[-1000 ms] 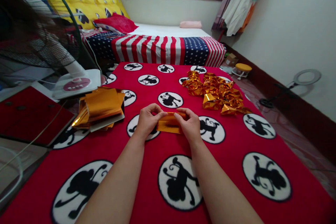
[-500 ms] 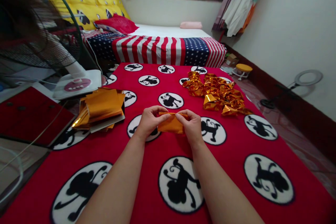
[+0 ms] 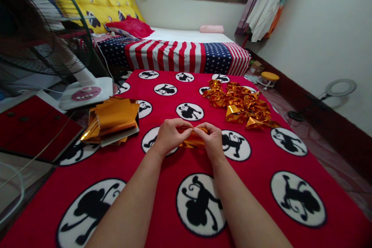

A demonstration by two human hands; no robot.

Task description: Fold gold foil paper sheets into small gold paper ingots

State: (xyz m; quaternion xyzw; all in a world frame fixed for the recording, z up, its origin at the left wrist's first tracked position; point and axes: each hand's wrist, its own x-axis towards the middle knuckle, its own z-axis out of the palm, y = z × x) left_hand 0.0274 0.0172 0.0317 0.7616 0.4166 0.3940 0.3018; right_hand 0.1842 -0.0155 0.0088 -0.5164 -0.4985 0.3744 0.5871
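A sheet of gold foil paper (image 3: 193,142) is pinched between both hands above the red cloth (image 3: 162,217). My left hand (image 3: 171,135) grips its upper edge, thumb on the near side and fingers behind. My right hand (image 3: 210,137) closes on the same edge from the right, and the two thumb tips nearly meet at the middle. The fingers cover much of the foil, so its exact fold is hidden. To the left lies a stack of flat gold foil sheets (image 3: 114,116). Folded gold foil pieces (image 3: 244,102) lie heaped at the right.
A fan (image 3: 84,89) stands beyond the foil stack at the left, next to a dark red panel (image 3: 35,128). Behind the cloth is a bed with a striped, starred cover (image 3: 174,54). A yellow-topped stool (image 3: 270,75) and a ring light (image 3: 341,87) stand at the right.
My left thumb has slid right along the foil's upper edge, toward the right thumb. Less of the sheet shows, and its surface looks more creased. The stack and heap are unchanged.
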